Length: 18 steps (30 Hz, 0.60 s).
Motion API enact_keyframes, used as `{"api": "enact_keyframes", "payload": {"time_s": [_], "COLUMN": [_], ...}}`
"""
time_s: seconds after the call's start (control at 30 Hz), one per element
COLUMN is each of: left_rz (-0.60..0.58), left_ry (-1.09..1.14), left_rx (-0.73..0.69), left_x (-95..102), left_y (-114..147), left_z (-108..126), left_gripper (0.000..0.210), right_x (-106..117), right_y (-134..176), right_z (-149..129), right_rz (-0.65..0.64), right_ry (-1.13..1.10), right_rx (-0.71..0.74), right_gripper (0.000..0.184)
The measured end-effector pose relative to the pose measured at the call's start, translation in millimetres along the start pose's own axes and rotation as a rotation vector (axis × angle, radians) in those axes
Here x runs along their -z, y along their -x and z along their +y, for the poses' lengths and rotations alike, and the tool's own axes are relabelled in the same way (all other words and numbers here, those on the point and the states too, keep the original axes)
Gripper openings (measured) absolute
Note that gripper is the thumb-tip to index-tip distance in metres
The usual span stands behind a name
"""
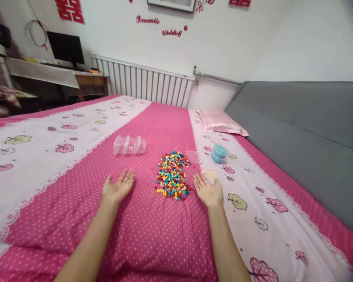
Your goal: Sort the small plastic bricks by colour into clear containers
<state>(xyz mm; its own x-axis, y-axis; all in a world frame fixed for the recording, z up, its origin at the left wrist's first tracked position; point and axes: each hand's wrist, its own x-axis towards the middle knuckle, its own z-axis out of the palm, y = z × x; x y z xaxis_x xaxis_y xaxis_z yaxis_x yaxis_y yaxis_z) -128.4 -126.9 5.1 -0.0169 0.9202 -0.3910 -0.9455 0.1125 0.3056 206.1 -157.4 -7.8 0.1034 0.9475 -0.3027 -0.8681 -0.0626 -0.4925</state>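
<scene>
Palm up and with fingers stretched out, my left hand holds nothing over the pink dotted bedspread. My right hand is likewise open and bare, palm up. Between the two lies a heap of small multicoloured plastic bricks, closer to my right hand. Just beyond the right fingers sit a few yellow bricks, with what looks like a clear container around them. A round clear tub with blue contents stands farther off to the right. Beyond my left hand, a row of clear plastic tubs lies on its side.
A clear flat lid lies beside the heap. Farther back is a pink pillow, near the grey headboard. A radiator runs along the wall, and a desk with a monitor stands at the back left.
</scene>
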Motion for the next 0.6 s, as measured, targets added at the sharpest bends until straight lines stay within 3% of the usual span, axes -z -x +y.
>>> {"api": "enact_keyframes", "payload": {"time_s": [0.27, 0.6], "left_rz": [-0.014, -0.012], "left_ry": [-0.012, -0.028], "left_rx": [0.026, 0.025], "left_x": [-2.8, -8.3], "left_y": [0.7, -14.2], "left_z": [-9.0, -15.4], "left_gripper": [0.057, 0.055], "right_x": [-1.1, -4.9], "right_y": [0.3, -24.2], "right_z": [-0.1, 3.2], "right_rz": [0.028, 0.007], "right_ry": [0.004, 0.041], "right_rx": [-0.020, -0.025], "right_gripper": [0.049, 0.049]}}
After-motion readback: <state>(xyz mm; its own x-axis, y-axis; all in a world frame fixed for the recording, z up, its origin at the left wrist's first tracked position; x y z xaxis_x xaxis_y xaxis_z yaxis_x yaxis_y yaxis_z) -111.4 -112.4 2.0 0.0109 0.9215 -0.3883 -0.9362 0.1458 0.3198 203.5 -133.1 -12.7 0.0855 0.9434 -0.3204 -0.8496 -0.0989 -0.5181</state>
